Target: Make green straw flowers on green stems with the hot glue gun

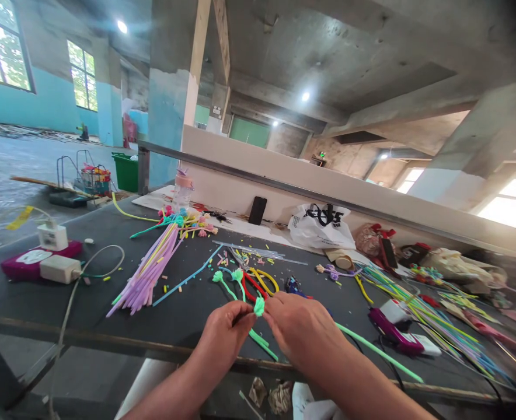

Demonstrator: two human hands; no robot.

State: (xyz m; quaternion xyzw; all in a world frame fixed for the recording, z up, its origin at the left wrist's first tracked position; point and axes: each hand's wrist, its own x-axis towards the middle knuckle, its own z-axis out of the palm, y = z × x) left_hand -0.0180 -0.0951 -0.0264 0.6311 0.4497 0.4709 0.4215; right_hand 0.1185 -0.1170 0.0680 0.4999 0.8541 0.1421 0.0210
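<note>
A mint-green fuzzy pipe-cleaner flower point(258, 307) is pinched between my two hands above the table's front edge. My left hand point(229, 326) is closed, thumb and fingertips on its left side. My right hand point(299, 321) is closed at its right side, its fingers partly hidden behind the back of the hand. A green pipe cleaner point(380, 354) stretches right from beneath my right hand. Beyond my hands lie two similar green flowers on stems point(227, 283), looped red handles point(253, 287) and a yellow loop point(269, 279). Short green pieces point(262, 340) lie below the hands.
Lilac pipe cleaners point(150, 271) lie left, near finished flowers and a clear bottle point(182, 192). A phone point(258, 210) leans at the back beside a white plastic bag point(321, 226). Purple power strips point(41, 261) with cables sit at both sides. Multicoloured pipe cleaners point(428, 315) spread right.
</note>
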